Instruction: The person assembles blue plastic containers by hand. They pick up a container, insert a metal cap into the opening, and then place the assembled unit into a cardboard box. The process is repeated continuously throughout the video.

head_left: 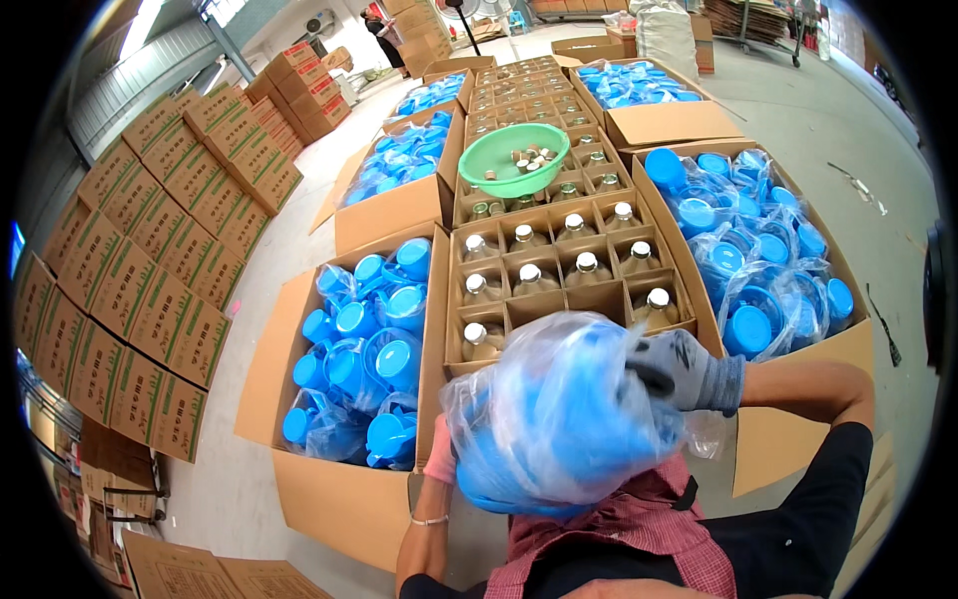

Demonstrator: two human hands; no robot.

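Note:
A clear plastic bag (569,409) bulging with blue plastic pieces is held up in front of my chest, over the near edge of the divided carton. My right hand (677,369), in a grey glove, grips the bag's upper right side with bent fingers. At the bag's lower left edge is my left hand (440,454), in a pink glove; it holds the bag from the side, with its fingertips hidden behind the plastic. Just beyond, clear glass bottles (586,268) with white caps stand in the cardboard cells of the divided carton (544,311).
An open carton of blue lidded jugs (359,344) stands left; another carton of bagged blue jugs (748,255) stands right. A green basin (499,160) with small caps rests on farther bottle cartons. Stacked closed cartons (150,270) line the left. A person (381,35) stands far back.

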